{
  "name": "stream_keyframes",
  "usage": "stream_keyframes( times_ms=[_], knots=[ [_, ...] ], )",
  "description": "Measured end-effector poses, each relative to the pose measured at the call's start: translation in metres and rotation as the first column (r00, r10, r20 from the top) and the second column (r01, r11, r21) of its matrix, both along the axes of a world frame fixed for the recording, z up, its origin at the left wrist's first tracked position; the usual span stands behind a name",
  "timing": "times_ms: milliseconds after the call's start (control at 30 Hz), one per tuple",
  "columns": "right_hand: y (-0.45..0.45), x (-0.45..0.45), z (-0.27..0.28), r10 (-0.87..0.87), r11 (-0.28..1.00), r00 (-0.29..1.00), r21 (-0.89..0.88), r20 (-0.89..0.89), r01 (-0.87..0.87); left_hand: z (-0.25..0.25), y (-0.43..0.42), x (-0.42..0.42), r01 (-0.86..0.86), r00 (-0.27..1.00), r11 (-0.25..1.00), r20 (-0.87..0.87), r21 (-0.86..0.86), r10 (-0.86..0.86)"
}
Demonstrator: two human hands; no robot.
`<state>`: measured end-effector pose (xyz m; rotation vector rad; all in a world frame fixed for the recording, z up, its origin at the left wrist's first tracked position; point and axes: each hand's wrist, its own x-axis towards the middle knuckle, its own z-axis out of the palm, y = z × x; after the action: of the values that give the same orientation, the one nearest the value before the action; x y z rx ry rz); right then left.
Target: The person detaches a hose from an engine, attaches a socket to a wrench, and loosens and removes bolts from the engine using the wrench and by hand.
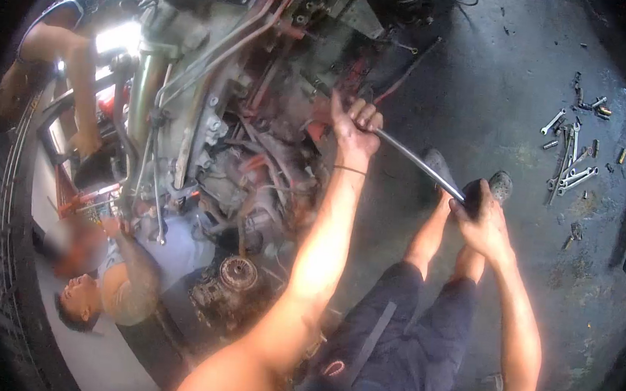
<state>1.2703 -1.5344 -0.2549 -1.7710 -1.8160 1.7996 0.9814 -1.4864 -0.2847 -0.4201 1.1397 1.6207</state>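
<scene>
The left hand [355, 129] curls round a metal bar [420, 162], its far end unclear. The right hand [481, 222] clasps the partly covered near end.

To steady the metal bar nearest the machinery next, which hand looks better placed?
Probably the left hand: its fingers curl around the metal bar on the side nearest the machinery. The right hand holds the bar too, but farther from those parts.
</scene>
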Motion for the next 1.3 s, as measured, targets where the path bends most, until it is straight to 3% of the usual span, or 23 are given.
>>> stream_keyframes(
  times_ms=[33,67,100,167,200,233,300,333,367,400,433,500,533,600,633,700,767,833,900,967,1067,1233,1300],
  knots=[
    [0.002,0.002,0.006,-0.011,0.999,1.000,0.038,-0.029,0.012,0.004,-0.014,0.002,-0.011,1.000,1.000,-0.009,-0.007,0.011],
    [0.011,0.004,0.011,0.085,0.991,0.996,-0.099,-0.025,-0.087,0.010,-0.026,0.005,-0.004,0.999,1.000,-0.048,-0.003,0.004],
    [0.017,0.001,0.004,0.086,0.992,0.996,-0.088,-0.033,-0.088,0.017,-0.034,0.008,0.007,0.996,1.000,-0.086,0.006,-0.006],
    [0.020,-0.011,-0.022,0.156,0.944,0.983,-0.277,-0.100,-0.178,0.046,-0.057,0.019,-0.033,0.994,0.997,-0.101,-0.064,0.026],
    [0.021,-0.026,-0.037,0.153,0.943,0.973,-0.267,-0.174,-0.196,0.055,-0.075,0.023,-0.017,0.992,1.000,-0.122,-0.021,0.014],
    [0.025,-0.050,-0.045,0.147,0.979,0.975,-0.112,-0.168,-0.167,0.064,-0.091,0.029,0.001,0.989,1.000,-0.146,0.028,0.003],
    [0.050,-0.117,-0.036,0.098,0.995,0.957,0.034,-0.274,-0.092,0.110,-0.108,0.057,-0.011,0.979,0.998,-0.203,-0.064,-0.003],
    [0.066,-0.153,-0.011,-0.107,0.984,0.937,-0.172,-0.334,0.051,0.123,-0.120,0.066,-0.011,0.979,0.998,-0.205,-0.055,-0.001],
    [0.075,-0.202,-0.036,-0.172,0.974,0.896,-0.204,-0.410,0.094,0.133,-0.132,0.075,-0.008,0.978,0.999,-0.207,-0.048,-0.002],
    [0.083,-0.245,-0.038,-0.427,0.880,0.760,-0.418,-0.489,0.226,0.149,-0.143,0.084,0.048,0.970,0.997,-0.236,-0.058,-0.060],
    [0.103,-0.268,-0.015,-0.466,0.855,0.643,-0.495,-0.608,0.152,0.165,-0.153,0.092,0.103,0.956,0.992,-0.267,-0.069,-0.118],
    [0.128,-0.330,-0.019,-0.563,0.794,0.582,-0.579,-0.586,0.185,0.192,-0.179,0.098,0.317,0.877,0.943,-0.347,-0.104,-0.333],
    [0.135,-0.368,-0.048,-0.664,0.718,0.572,-0.624,-0.482,0.308,0.204,-0.194,0.101,0.378,0.839,0.915,-0.366,-0.138,-0.402],
    [0.141,-0.419,-0.099,-0.767,0.612,0.459,-0.727,-0.449,0.311,0.220,-0.228,0.106,0.440,0.786,0.875,-0.385,-0.203,-0.485],
    [0.146,-0.429,-0.124,-0.784,0.588,0.367,-0.788,-0.500,0.183,0.226,-0.244,0.109,0.444,0.777,0.865,-0.381,-0.234,-0.502],
    [0.157,-0.437,-0.117,-0.712,0.637,0.514,-0.748,-0.479,0.185,0.235,-0.259,0.110,0.439,0.791,0.855,-0.334,-0.276,-0.513],
    [0.155,-0.419,-0.056,-0.885,0.407,0.304,-0.903,-0.353,0.136,0.237,-0.279,0.102,0.431,0.783,0.851,-0.344,-0.300,-0.518],
    [0.153,-0.444,-0.092,-0.876,0.474,0.137,-0.879,-0.463,0.055,0.237,-0.290,0.088,0.437,0.774,0.841,-0.342,-0.319,-0.532],
    [0.158,-0.444,-0.101,-0.915,0.391,0.089,-0.919,-0.394,-0.051,0.239,-0.298,0.079,0.462,0.728,0.803,-0.357,-0.376,-0.586],
    [0.173,-0.418,-0.107,-0.941,0.328,0.084,-0.945,-0.328,-0.018,0.227,-0.290,0.097,0.447,0.739,0.802,-0.341,-0.396,-0.581],
    [0.178,-0.413,-0.108,-0.935,0.343,0.093,-0.939,-0.342,-0.008,0.229,-0.289,0.096,0.404,0.783,0.824,-0.316,-0.398,-0.537],
    [0.178,-0.417,-0.111,-0.915,0.387,0.127,-0.922,-0.383,0.004,0.232,-0.296,0.092,0.384,0.767,0.845,-0.381,-0.373,-0.517],
    [0.180,-0.420,-0.120,-0.894,0.422,0.154,-0.906,-0.420,-0.020,0.232,-0.296,0.092,0.448,0.708,0.804,-0.394,-0.392,-0.587]
  ],
)
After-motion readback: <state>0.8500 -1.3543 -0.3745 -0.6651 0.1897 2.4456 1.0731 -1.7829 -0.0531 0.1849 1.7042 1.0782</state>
